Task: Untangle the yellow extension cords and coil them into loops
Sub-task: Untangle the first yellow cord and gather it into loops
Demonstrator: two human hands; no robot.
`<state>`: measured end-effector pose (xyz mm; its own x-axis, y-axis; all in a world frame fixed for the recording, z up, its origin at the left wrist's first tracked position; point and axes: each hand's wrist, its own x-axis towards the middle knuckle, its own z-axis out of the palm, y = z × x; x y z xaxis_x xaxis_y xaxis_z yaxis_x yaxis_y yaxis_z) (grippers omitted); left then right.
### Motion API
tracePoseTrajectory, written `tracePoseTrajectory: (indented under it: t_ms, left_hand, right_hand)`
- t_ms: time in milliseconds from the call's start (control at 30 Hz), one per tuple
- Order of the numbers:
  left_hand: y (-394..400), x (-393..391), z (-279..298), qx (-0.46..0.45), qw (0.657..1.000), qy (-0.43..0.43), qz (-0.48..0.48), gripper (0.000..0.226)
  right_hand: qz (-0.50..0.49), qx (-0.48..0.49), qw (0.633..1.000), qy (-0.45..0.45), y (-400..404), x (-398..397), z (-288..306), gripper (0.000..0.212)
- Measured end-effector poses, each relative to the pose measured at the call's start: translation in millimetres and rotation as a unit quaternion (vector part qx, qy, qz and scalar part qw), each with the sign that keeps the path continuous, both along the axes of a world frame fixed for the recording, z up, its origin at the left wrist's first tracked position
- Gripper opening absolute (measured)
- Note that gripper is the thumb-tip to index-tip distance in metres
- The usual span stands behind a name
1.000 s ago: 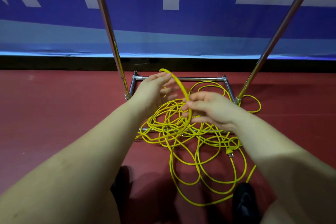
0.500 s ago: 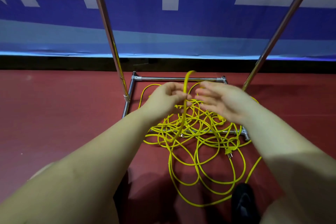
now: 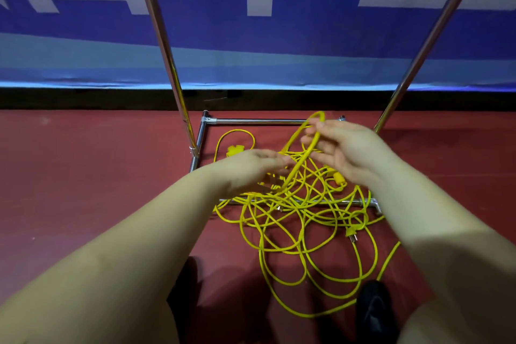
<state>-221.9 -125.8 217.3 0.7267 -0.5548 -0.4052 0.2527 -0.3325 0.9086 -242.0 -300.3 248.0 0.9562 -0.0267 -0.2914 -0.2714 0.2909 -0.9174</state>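
The left hand (image 3: pixel 248 167) is hovering with fingers loosely extended, gripping nothing, just above the yellow extension cords (image 3: pixel 301 220), which are lying tangled on the red floor (image 3: pixel 83 176) across the chrome rack base (image 3: pixel 251 121). The right hand (image 3: pixel 346 148) is pinching a raised loop (image 3: pixel 307 145) above that tangle.

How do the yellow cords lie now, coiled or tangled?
Tangled: the yellow cords sprawl in crossing loops over the floor; no neat coil shows.
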Motion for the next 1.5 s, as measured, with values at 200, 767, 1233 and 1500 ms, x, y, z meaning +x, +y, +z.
tracePoseTrajectory:
  t_ms: [200,767,1233,1500]
  left_hand:
    - [-7,-3,-1,-0.023,0.994,-0.098,-0.03,0.018]
    - [3,15,13,-0.212,0.963,0.006,0.164,0.02]
    - [2,11,-1,-0.078,0.991,-0.046,0.095,0.017]
    - [6,17,26,-0.289,0.928,0.064,0.228,0.018]
  right_hand:
    - [-0.071,0.088,0.993,-0.019,-14,6,3,0.006]
    - [0.113,-0.194,0.973,-0.061,13,-6,-9,0.017]
    - [0.014,-0.05,0.997,-0.058,-4,1,4,0.014]
    - [0.242,-0.269,0.93,-0.067,25,-14,-21,0.005]
